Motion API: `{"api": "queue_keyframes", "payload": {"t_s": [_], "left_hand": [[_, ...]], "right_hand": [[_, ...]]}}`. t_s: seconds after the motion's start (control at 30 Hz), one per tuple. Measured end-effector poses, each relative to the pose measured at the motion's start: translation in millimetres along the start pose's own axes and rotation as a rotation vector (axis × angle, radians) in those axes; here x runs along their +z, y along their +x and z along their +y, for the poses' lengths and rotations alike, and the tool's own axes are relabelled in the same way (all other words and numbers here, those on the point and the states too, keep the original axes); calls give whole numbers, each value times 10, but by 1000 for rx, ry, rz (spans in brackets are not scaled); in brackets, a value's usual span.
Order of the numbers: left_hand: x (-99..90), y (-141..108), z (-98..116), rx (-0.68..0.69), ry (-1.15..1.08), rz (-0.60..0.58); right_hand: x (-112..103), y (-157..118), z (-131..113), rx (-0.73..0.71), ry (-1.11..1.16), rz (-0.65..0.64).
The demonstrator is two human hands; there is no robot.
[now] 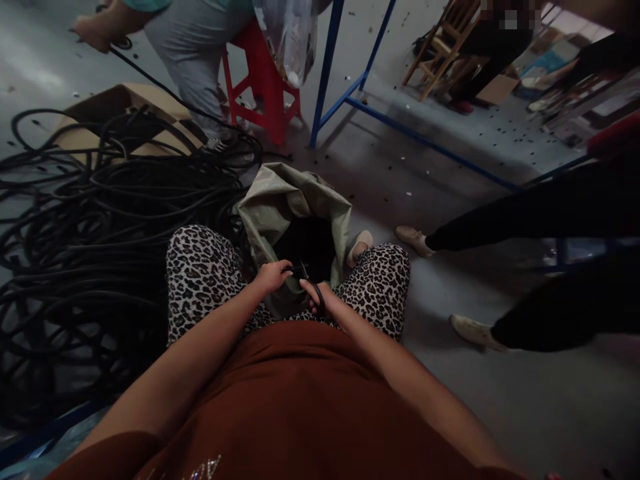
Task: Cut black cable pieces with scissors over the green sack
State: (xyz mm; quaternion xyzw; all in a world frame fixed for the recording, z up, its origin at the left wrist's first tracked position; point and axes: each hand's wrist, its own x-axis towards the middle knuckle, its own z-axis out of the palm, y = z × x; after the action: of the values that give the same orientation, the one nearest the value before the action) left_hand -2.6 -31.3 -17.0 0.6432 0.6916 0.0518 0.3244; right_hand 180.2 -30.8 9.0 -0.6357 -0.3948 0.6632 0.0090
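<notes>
Scissors [319, 293] in right hand [327, 295]

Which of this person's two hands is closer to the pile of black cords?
Left. The left hand is right of the pile, by the sack; the right hand, holding scissors, is farther right.

One head-worn view looks forward and steeply down over the wearer's shirt [310, 393], which fills the near middle, closest to the lens. Farther off, mid-view, come the left hand [273, 275] and right hand [320, 298], with the sack [267, 190] just beyond. The wide view takes in cables [165, 200] left, another person's legs [530, 213] right, and a stool [267, 100] far.
</notes>
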Motion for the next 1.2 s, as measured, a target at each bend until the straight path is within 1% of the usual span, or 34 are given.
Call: {"api": "queue_keyframes", "payload": {"t_s": [0.13, 0.33, 0.43, 0.53, 0.63, 0.77, 0.83, 0.9, 1.03, 1.2], "left_hand": [[-24, -26, -43, -39, 65, -15], [-87, -58, 10, -72, 129, -35], [-92, -52, 21, -88, 128, -36], [-85, -42, 6, -80, 128, -34], [-86, -47, -2, -79, 143, -34], [-102, -67, 0, -83, 158, -7], [-110, -66, -5, -89, 144, 23], [-115, -55, -13, -100, 117, 60], [-121, -24, -14, -119, 61, 114], [-110, -22, 22, -40, 30, 106]], "right_hand": [[-9, -34, -34, -18, 22, 60], [-21, -37, -36, 2, -42, 64], [-27, -53, -58, 23, -99, 66], [-33, -88, -105, 11, -132, 65], [-35, -95, -131, 2, -126, 68], [-31, -45, -99, -28, -92, 85], [-30, -25, -74, -3, -59, 70], [-26, -20, -56, 27, -8, 27], [-12, -40, -51, 34, 36, -47], [5, -42, -68, 66, 14, -59]]}}
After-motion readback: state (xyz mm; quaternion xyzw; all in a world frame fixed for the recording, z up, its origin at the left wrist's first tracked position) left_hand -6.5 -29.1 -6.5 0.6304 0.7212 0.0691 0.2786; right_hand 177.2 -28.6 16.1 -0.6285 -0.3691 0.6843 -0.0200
